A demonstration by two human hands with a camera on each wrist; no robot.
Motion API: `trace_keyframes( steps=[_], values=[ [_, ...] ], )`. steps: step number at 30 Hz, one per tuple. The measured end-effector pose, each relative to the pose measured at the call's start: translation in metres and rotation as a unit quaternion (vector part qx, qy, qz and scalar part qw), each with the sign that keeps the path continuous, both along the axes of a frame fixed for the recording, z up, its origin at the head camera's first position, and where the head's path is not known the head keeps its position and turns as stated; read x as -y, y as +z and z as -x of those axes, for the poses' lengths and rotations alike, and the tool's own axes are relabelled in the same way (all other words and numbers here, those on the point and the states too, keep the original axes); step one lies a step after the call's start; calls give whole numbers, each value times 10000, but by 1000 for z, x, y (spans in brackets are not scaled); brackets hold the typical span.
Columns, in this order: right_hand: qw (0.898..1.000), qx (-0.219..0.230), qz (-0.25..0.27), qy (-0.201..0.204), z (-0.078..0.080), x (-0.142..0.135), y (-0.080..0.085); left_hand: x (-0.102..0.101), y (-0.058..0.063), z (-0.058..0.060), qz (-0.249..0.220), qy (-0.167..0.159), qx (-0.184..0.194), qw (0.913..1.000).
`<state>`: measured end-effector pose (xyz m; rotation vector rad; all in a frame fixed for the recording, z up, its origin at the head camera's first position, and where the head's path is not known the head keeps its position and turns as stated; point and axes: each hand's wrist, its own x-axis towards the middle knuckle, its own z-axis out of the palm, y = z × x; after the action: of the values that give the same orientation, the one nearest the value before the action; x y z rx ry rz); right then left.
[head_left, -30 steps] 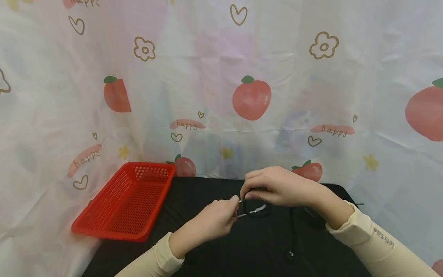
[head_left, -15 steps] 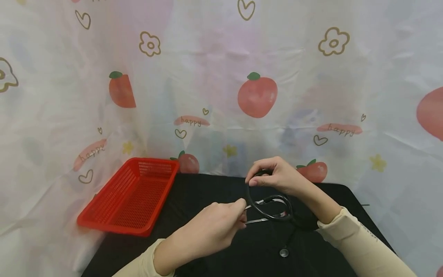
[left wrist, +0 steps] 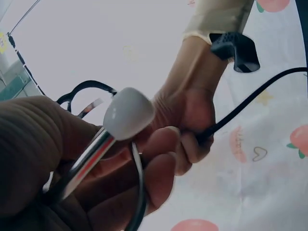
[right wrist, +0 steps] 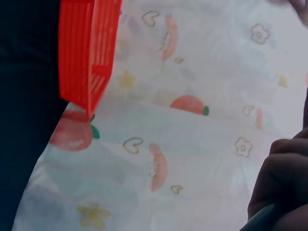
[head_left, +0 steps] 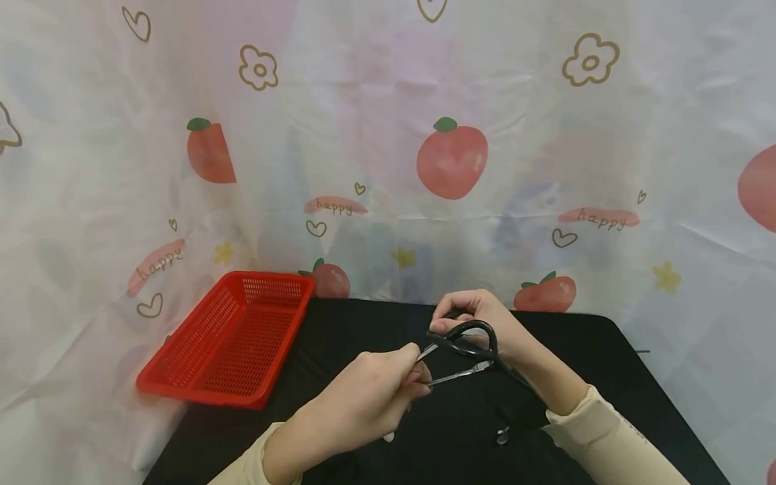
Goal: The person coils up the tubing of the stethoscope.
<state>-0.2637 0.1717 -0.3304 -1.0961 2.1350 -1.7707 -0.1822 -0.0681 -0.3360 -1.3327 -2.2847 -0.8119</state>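
Note:
Between the two hands is a stethoscope with black tubing [head_left: 492,337] and silver ear tubes. My left hand [head_left: 364,391] grips the ear tubes, one of them poking out past the fingers toward the right. A white ear tip [left wrist: 129,114] shows close up in the left wrist view, on a shiny metal tube by the left fingers. My right hand [head_left: 485,320] pinches the black tubing, which loops just in front of it. Below, toward the front, shows the round chest piece [head_left: 502,436]. In the right wrist view, my right hand [right wrist: 284,178] appears only partly, dark at the lower right.
A red perforated plastic basket [head_left: 203,397] stands at the left of the black-covered table [head_left: 364,320]. Behind and to the left hangs a pale curtain [head_left: 376,135] printed with fruit, hearts and flowers. A black wrist mount [left wrist: 237,52] sits on the right sleeve.
The black tubing now forms a clearer loop between the hands. My right hand rose, then came down a little. The chest piece shifted slightly, and the head view tilted down.

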Motion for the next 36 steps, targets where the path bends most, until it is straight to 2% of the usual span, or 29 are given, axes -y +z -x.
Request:
trace_keyframes(
  steps=[3,6,9,13,16,18,21,25,28,30,31,34,36],
  values=[
    [9991,-136,101,-377,-15,3,-3,0,1,-1,-388,-227,439,9980],
    [9932,-182,424,-1068,-32,7,-7,3,3,-2,-998,-453,1203,9867],
    [9816,-390,721,-1725,-47,11,-14,8,1,-1,-1622,-587,2042,9636],
    [9649,-1247,822,-2159,-59,16,-27,14,-5,5,-2237,-586,2886,9291],
    [9381,-2337,607,-2482,-64,17,-37,19,-11,12,-2415,-411,3259,9131],
    [9101,-3129,417,-2683,-68,16,-42,22,-15,16,-2429,-246,3462,9058],
    [8620,-4122,74,-2950,-72,13,-43,24,-19,23,-2355,-18,3683,8994],
    [8143,-4922,-376,-3055,-75,6,-33,27,-21,29,-2203,258,3830,8967],
    [7917,-5317,-589,-2950,-76,1,-20,31,-22,33,-2136,476,3854,8964],
    [7826,-5525,-793,-2756,-78,-1,-11,34,-23,36,-2079,568,3904,8950],
    [7821,-5572,-966,-2616,-79,-3,-7,35,-23,38,-2014,585,3957,8941],
    [7759,-5736,-1638,-2052,-80,-8,9,36,-26,46,-1655,432,4270,8879],
    [7736,-5780,-2054,-1591,-78,-13,22,34,-29,49,-1344,277,4532,8808]
  ],
)
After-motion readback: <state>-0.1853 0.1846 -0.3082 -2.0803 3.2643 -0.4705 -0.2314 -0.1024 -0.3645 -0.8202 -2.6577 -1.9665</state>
